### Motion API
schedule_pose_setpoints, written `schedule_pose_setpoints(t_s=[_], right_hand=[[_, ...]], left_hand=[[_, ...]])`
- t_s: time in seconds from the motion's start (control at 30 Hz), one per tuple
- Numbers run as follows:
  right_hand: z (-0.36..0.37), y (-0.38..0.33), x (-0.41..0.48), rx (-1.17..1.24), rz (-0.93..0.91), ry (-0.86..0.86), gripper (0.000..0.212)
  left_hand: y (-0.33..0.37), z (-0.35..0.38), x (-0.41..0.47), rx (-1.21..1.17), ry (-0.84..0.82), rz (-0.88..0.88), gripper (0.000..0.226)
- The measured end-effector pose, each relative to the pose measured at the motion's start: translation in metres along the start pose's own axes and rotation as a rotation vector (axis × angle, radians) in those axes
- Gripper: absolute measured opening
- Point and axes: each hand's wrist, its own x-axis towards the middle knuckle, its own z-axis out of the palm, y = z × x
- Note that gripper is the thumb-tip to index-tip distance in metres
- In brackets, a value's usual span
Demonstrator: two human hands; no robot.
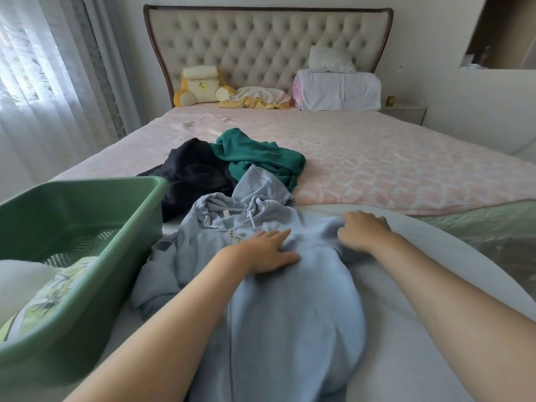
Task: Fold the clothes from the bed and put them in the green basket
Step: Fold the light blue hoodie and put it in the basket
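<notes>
Right now the blue hoodie (290,314) lies spread out, zip side up, on the near end of the bed (377,163). Just behind the hoodie's hood sit a black piece of clothing (194,169) and a dark green piece of clothing (255,155), both crumpled and touching the hood. To the left of the hoodie stands the green basket (87,184), close to its bunched-up sleeve. Inside the basket lie a flowered cloth (55,291) and something white (20,280). Far behind the hoodie is the padded headboard (261,44), with a yellow cushion (200,85) and white bedding (339,89) resting against it. Nothing lies between the hoodie and the basket.

I count three pieces of clothing on the bed: one blue, one black, one green. I count one basket and two hands.

The left hand (266,253) lies flat on the chest of the hoodie, next to the zip, with its fingers straight and pressing down. The right hand (362,230) is at the hoodie's right shoulder, and its fingers are curled and pinching a bunch of the blue cloth.
</notes>
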Motion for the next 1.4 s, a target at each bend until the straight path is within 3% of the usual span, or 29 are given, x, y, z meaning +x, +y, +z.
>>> schedule_pose_setpoints(t_s=[0.07, 0.2, 0.27, 0.33, 0.43, 0.53, 0.6, 0.67, 0.7, 0.77, 0.83, 0.93, 1.0, 1.07, 1.13, 1.2, 1.3, 1.4], right_hand=[[0.004, 0.011, -0.004, -0.034, 0.019, -0.101, 0.043], [0.003, 0.019, -0.004, 0.281, -0.124, 0.048, 0.009], [-0.002, 0.013, -0.005, 0.516, -0.193, 0.103, 0.025], [-0.010, 0.002, -0.009, 0.708, -0.254, 0.124, 0.026], [-0.020, -0.018, -0.015, 0.944, -0.291, 0.073, 0.020], [-0.026, -0.031, -0.019, 1.138, -0.266, -0.063, 0.034], [-0.027, -0.032, -0.019, 1.203, -0.244, -0.106, 0.044], [-0.028, -0.025, -0.019, 1.131, -0.202, -0.052, 0.045], [-0.028, -0.018, -0.019, 0.970, -0.171, 0.014, 0.044], [-0.027, -0.001, -0.019, 0.419, -0.105, 0.142, 0.045], [-0.022, 0.010, -0.020, 0.002, -0.016, 0.206, 0.047], [-0.013, 0.003, -0.023, -0.344, -0.050, 0.307, 0.051], [-0.006, -0.015, -0.024, -0.352, -0.246, 0.360, 0.052], [0.004, -0.039, -0.028, -0.087, -0.352, 0.224, 0.048], [0.020, -0.059, -0.031, 0.116, -0.318, -0.032, 0.049], [0.035, -0.059, -0.030, 0.109, -0.234, -0.193, 0.066], [0.039, -0.025, -0.024, 0.034, -0.141, -0.224, 0.080], [0.031, 0.015, -0.013, 0.030, -0.034, -0.175, 0.077]], left_hand=[[-0.009, 0.003, -0.001, 0.121, -0.055, -0.052, 0.081], [-0.019, -0.009, 0.002, 0.201, -0.055, -0.133, 0.073], [-0.014, -0.015, 0.001, 0.245, 0.067, -0.116, 0.052], [0.001, -0.019, -0.003, 0.076, 0.238, -0.036, 0.055], [0.032, -0.026, -0.004, -0.398, 0.347, 0.146, 0.068], [0.041, -0.030, -0.004, -0.487, 0.507, 0.204, 0.044], [0.033, -0.030, -0.001, -0.438, 0.606, 0.129, 0.026], [0.022, -0.029, 0.000, -0.428, 0.587, 0.055, 0.024], [0.016, -0.029, 0.000, -0.384, 0.548, 0.028, 0.026], [0.004, -0.024, 0.001, -0.156, 0.412, -0.009, 0.032], [-0.003, -0.016, 0.000, 0.081, 0.204, -0.074, 0.049], [-0.002, 0.000, 0.001, 0.135, -0.066, -0.152, 0.085], [0.001, 0.009, 0.004, 0.126, -0.080, -0.146, 0.090], [0.005, 0.016, 0.006, 0.150, -0.035, -0.109, 0.088], [0.006, 0.017, 0.006, 0.120, -0.002, -0.066, 0.085], [0.001, 0.012, 0.007, 0.037, 0.050, -0.030, 0.079], [-0.014, -0.001, 0.007, -0.030, 0.198, -0.016, 0.061], [-0.029, -0.009, 0.005, 0.068, 0.284, -0.136, 0.048]])
